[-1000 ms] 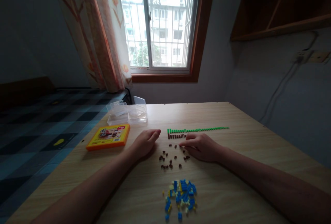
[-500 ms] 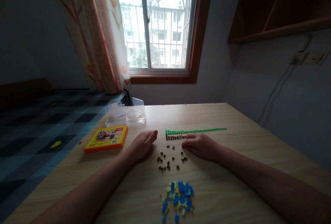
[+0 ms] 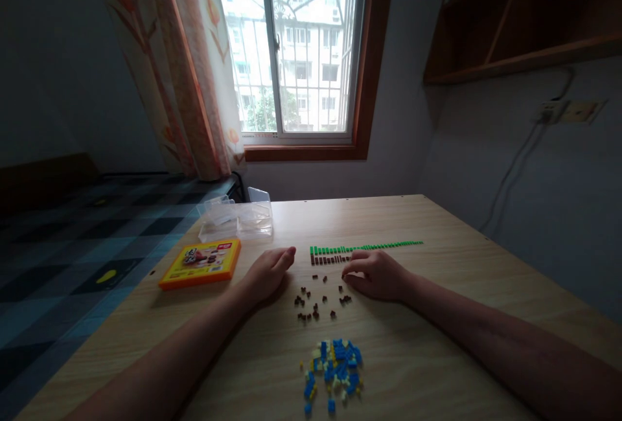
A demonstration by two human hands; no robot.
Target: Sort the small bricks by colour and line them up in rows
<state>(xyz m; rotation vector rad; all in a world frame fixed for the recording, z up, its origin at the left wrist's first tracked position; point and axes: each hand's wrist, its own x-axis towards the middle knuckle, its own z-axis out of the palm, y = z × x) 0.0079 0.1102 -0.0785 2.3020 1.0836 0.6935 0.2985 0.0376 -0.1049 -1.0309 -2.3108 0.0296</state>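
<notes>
My left hand [image 3: 267, 273] rests on the wooden table [image 3: 233, 350], loosely closed with the thumb along the curled fingers; nothing shows in it. To its right, my right hand [image 3: 375, 274] is bent in a pinch at the near side of a row of small brown bricks [image 3: 324, 260]. Whatever its fingertips hold is too small or hidden to make out. Beyond that row runs a longer line of green bricks [image 3: 359, 249]. Loose brown bricks [image 3: 315, 307] lie scattered between my forearms.
Nearer to me sits a heap of blue, yellow and cream bricks [image 3: 340, 363]. On the left are an orange-yellow box [image 3: 201, 262] and clear plastic trays [image 3: 238, 220]. A bed [image 3: 111, 239] adjoins the table's left side; a window [image 3: 301, 71] is ahead.
The fingers of my right hand have shifted slightly, and a small gap now shows between thumb and forefinger behind the tips. My left hand looks unmoved. The whole view has tilted slightly.
</notes>
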